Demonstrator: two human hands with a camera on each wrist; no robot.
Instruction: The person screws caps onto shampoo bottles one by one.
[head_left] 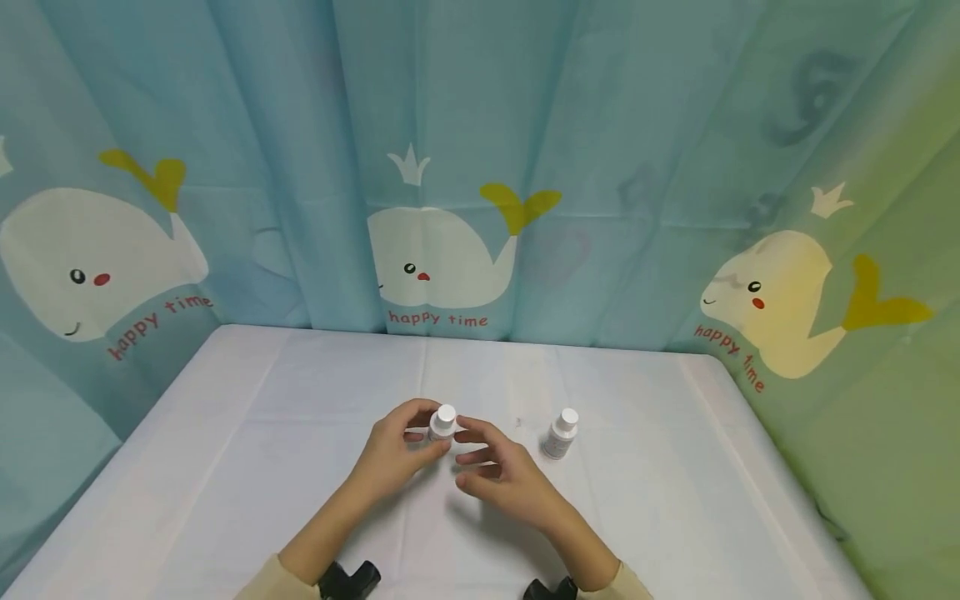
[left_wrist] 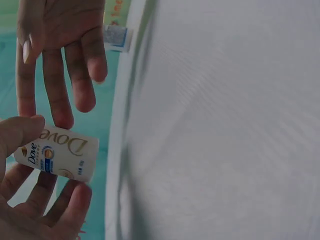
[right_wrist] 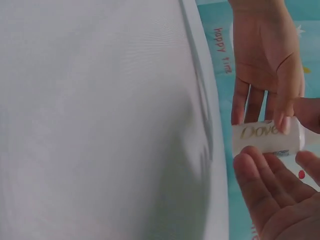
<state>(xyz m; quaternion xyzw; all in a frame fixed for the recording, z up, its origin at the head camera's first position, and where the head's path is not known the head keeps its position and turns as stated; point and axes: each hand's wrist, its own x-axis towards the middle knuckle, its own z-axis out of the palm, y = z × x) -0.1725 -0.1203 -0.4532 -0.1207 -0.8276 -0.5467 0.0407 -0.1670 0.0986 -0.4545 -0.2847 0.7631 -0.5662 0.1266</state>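
My left hand (head_left: 392,452) grips a small white bottle (head_left: 444,417) between thumb and fingers, above the table's middle. Its cap points up, and "Dove" lettering shows on the bottle (left_wrist: 70,152) in the left wrist view. On the other side of it is my right hand (head_left: 512,482), fingers spread and loosely bent. Those fingertips come very near the bottle (right_wrist: 255,137); whether they touch it I cannot tell. A second white bottle (head_left: 560,434) with a white cap stands upright on the table, right of both hands.
The table (head_left: 660,517) has a white cloth over it. Behind and around hangs a blue-green curtain (head_left: 300,167) with whale prints, meeting the table's back edge. Black wrist mounts (head_left: 350,579) show at both sleeves.
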